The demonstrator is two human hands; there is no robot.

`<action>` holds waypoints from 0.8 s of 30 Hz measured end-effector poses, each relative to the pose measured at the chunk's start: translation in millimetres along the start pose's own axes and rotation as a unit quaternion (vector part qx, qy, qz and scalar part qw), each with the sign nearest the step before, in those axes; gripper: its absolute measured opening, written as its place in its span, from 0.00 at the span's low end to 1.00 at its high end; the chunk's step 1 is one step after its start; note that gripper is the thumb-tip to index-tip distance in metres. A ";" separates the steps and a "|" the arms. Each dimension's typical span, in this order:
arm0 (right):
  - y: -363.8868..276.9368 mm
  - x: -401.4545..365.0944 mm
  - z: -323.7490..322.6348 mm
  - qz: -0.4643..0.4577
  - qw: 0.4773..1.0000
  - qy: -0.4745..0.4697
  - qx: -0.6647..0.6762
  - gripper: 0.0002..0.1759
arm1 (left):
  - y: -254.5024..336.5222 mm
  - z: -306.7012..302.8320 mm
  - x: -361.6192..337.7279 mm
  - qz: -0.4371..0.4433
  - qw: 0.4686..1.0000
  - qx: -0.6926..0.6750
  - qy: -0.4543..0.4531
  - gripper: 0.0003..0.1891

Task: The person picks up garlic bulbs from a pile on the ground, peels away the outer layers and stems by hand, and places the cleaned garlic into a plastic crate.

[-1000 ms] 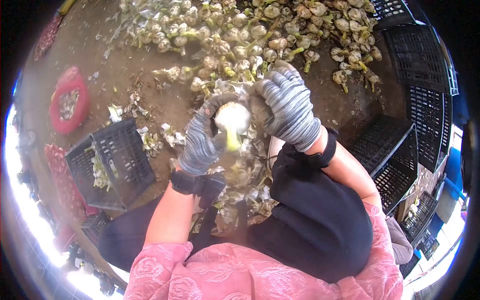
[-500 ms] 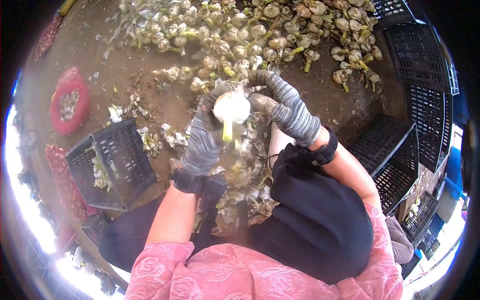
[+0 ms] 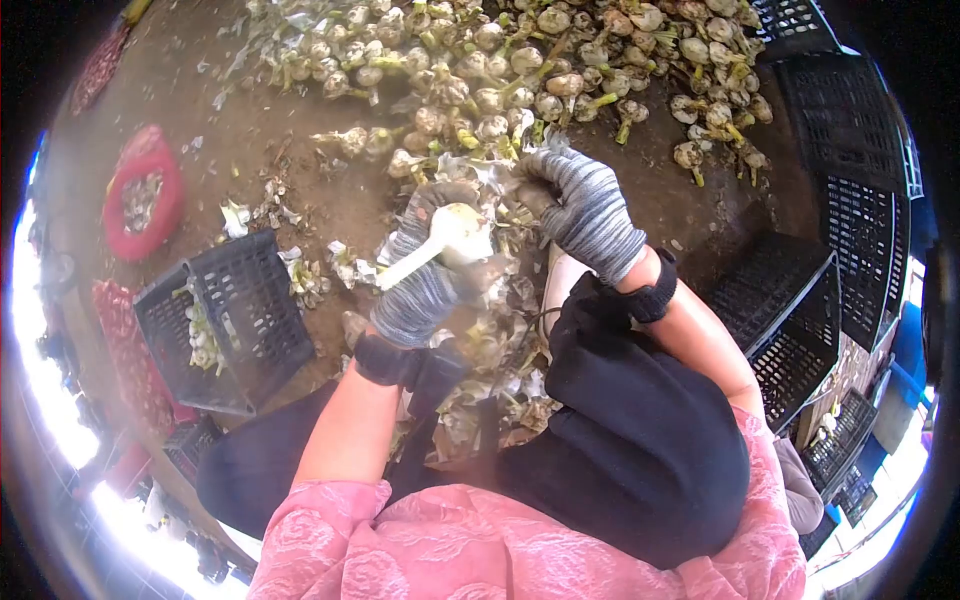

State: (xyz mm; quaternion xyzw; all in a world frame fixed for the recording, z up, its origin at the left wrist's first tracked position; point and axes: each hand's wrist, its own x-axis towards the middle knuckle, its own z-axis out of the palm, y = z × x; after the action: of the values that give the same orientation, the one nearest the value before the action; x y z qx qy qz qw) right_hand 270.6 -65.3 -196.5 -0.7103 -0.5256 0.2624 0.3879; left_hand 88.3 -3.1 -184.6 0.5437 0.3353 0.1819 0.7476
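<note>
Garlic bulb (image 3: 464, 234) turned stem-left, littered brown floor (image 3: 660, 190), black crates (image 3: 252, 310) either side

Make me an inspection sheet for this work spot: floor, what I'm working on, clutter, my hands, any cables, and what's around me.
Surface: brown floor, littered with pale scraps.
Job's things: a white garlic bulb with its stem on; a large pile of bulbs ahead.
Clutter: peelings between the legs.
Left hand: gloved, holding the bulb.
Right hand: gloved, fingers curled, apart from the bulb; whether it holds anything cannot be told.
Cables: nothing seen for certain.
Surroundings: a dark crate at left with pale pieces inside; more dark crates at right; a reddish sack at far left.
</note>
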 end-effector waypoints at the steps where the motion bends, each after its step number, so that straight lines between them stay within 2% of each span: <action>1: 2.0 -0.4 -0.7 -0.055 0.998 0.013 -0.022 0.14 | -1.7 1.0 3.6 0.043 0.999 -0.007 -0.008 0.25; 2: 0.1 -0.1 -1.7 -0.109 0.993 0.026 -0.045 0.15 | -2.0 0.5 4.8 0.044 0.999 -0.006 -0.008 0.25; 3: -3.9 -1.0 -3.2 -0.109 0.993 0.026 -0.045 0.15 | -2.6 0.3 5.3 0.041 0.999 0.006 0.002 0.27; 4: -10.1 -2.6 -6.0 -0.007 0.996 -0.020 0.085 0.18 | -3.0 0.1 6.2 0.039 0.999 0.011 0.006 0.27; 5: -15.3 -3.8 -8.7 0.097 0.970 -0.065 0.211 0.21 | -3.5 0.0 7.0 0.036 0.999 0.016 0.011 0.28; 7: -19.8 -4.1 -13.0 0.075 0.962 -0.092 0.245 0.24 | 1.1 -0.4 10.1 0.168 0.969 0.182 0.001 0.25; 8: -20.5 -4.1 -14.3 0.051 0.952 -0.117 0.277 0.27 | 5.5 2.9 9.1 0.168 0.969 0.182 0.001 0.25; 10: -13.8 -4.4 -9.9 0.023 0.962 -0.130 0.237 0.30 | 13.1 10.9 5.6 0.123 0.971 0.204 0.000 0.24; 11: -15.8 -3.7 -10.7 0.013 0.967 -0.132 0.216 0.30 | 12.0 7.3 6.9 0.241 0.892 0.383 -0.008 0.19; 12: -17.0 -3.3 -10.9 0.003 0.972 -0.135 0.194 0.31 | 6.6 5.3 5.4 0.241 0.892 0.383 -0.008 0.19; 14: -15.5 -4.6 -10.1 -0.011 0.968 -0.128 0.218 0.30 | -3.2 2.0 2.2 0.242 0.919 0.311 -0.007 0.15; 15: -18.6 -4.1 -13.0 0.016 0.954 -0.153 0.258 0.29 | -5.2 1.0 1.2 0.242 0.927 0.287 -0.007 0.14; 17: -16.4 -5.2 -12.5 0.044 0.937 -0.177 0.297 0.28 | -4.6 0.6 0.0 0.116 0.988 0.100 -0.010 0.14; 18: -10.1 -6.9 -8.0 0.061 0.915 -0.185 0.353 0.28 | -4.1 0.5 -0.3 0.051 0.999 0.004 -0.011 0.14; 19: -6.6 -7.7 -5.7 0.078 0.890 -0.191 0.408 0.27 | -3.3 0.4 -0.4 -0.015 0.996 -0.092 -0.012 0.14; 21: -15.6 -6.0 -13.1 0.084 0.897 -0.182 0.394 0.25 | 1.5 0.4 0.0 -0.079 0.979 -0.187 -0.012 0.14; 22: -19.2 -5.5 -15.7 0.090 0.904 -0.171 0.381 0.23 | 7.0 0.9 1.2 0.044 0.999 0.022 -0.020 0.16; 23: -19.8 -5.9 -16.1 0.089 0.904 -0.171 0.381 0.23 | 9.9 1.1 2.0 0.165 0.959 0.230 -0.027 0.18; 24: -20.1 -6.5 -16.3 0.059 0.938 -0.156 0.305 0.20 | 9.5 1.9 2.8 0.165 0.959 0.230 -0.027 0.18</action>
State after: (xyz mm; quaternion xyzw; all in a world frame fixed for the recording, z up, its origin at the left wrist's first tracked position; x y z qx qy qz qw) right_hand 270.4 -73.1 -171.0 -0.5382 -0.4313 0.5397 0.4827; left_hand 92.4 0.6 -176.2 0.7533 0.2534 0.2065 0.5707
